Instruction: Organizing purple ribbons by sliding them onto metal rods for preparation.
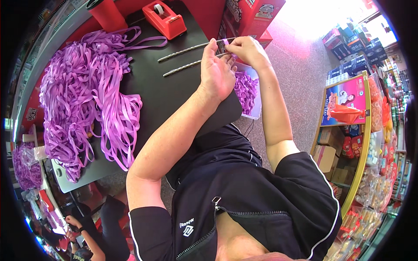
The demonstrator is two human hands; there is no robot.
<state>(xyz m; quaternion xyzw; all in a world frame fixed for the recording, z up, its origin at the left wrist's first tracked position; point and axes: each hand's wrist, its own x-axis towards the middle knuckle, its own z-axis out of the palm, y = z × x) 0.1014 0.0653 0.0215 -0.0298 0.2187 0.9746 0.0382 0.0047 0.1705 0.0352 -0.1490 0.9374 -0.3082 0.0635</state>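
Two parallel twisted metal rods (179, 54) stick out over the dark tabletop (167, 95); my hands are at their right-hand part. My left hand (216, 74) is beside the rods, palm turned to the right, fingers mostly stretched out; the nearer rod passes behind it. With fingers pinched, my right hand (250, 51) holds a short bit of purple ribbon (225, 42) at the farther rod. Below my right hand, a pale box (257, 98) contains many purple ribbon pieces (246, 89). How the ribbon goes round the rods is too small to make out.
A large heap of purple ribbon loops (78, 95) covers the table's left side. A red tape dispenser (164, 19) and a red cylinder (106, 15) stand at the back. Shelves of goods (339, 152) line the right. Another person's arm (89, 241) shows at lower left.
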